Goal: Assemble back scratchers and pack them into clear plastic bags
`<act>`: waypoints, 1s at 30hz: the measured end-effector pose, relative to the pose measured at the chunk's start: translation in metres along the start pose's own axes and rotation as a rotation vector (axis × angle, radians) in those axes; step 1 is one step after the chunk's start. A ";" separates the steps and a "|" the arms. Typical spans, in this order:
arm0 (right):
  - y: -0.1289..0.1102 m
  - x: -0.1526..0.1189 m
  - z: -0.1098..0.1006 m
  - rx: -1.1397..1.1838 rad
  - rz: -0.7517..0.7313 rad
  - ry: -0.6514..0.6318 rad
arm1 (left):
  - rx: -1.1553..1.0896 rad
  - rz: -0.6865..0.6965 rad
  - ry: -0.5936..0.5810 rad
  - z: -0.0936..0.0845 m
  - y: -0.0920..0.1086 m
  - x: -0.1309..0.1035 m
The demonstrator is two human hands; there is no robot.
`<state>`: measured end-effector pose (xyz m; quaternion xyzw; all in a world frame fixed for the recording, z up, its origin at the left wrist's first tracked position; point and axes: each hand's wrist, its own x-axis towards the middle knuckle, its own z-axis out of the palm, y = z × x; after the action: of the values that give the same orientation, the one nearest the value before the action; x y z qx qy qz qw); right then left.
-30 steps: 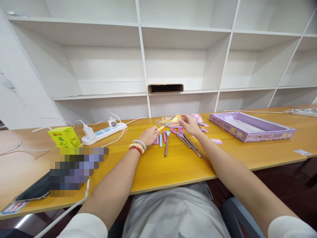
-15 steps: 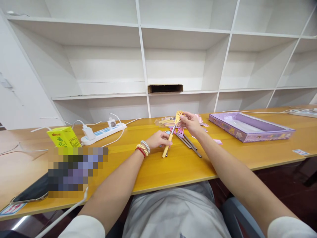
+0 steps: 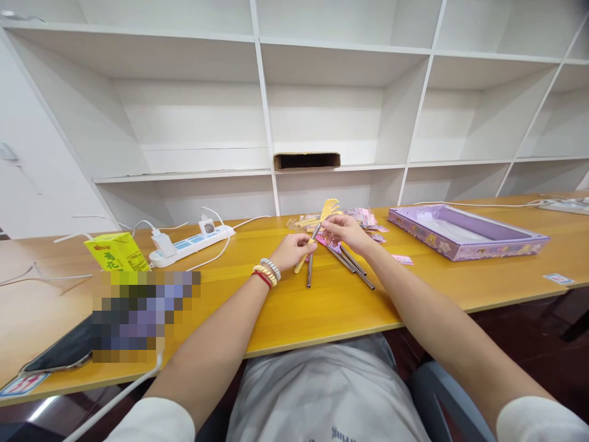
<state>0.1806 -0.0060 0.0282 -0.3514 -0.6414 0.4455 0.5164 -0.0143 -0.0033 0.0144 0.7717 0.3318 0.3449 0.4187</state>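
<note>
A yellow hand-shaped back scratcher [image 3: 330,209] with a metal shaft and yellow handle is held slantwise between both hands above the table. My left hand [image 3: 294,250] is closed on its handle. The fingers of my right hand [image 3: 344,230] pinch the shaft just below the yellow head. Beneath and beside the hands, metal rods [image 3: 350,263] with pink hand-shaped heads lie on the table, and another metal rod [image 3: 309,273] lies under my left hand. Packaged pieces [image 3: 363,218] in clear and pink wrapping are piled behind.
A purple open box [image 3: 469,233] lies at the right, a small pink card [image 3: 403,259] before it. On the left are a power strip [image 3: 196,245] with cables, a yellow-green carton [image 3: 117,252] and a phone [image 3: 62,347]. White shelves [image 3: 340,49] holding a cardboard box [image 3: 307,161] stand behind.
My right hand has moved from the yellow head down to the shaft. My left hand has shifted slightly up on the handle, and the scratcher is tilted more.
</note>
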 end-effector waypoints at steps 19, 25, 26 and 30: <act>0.004 0.004 0.002 0.273 -0.050 0.149 | -0.084 -0.122 0.022 0.008 -0.001 0.003; 0.009 0.006 -0.006 0.181 -0.091 0.236 | 0.490 0.032 0.158 -0.003 -0.007 0.002; 0.010 0.006 -0.006 0.147 -0.090 0.229 | 0.590 0.034 0.200 -0.004 -0.007 0.002; 0.012 0.005 -0.008 0.077 -0.022 0.102 | 0.861 0.015 0.287 -0.006 -0.002 -0.002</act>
<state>0.1871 0.0049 0.0191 -0.3464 -0.6004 0.4457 0.5665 -0.0208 -0.0018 0.0146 0.8224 0.4940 0.2820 0.0072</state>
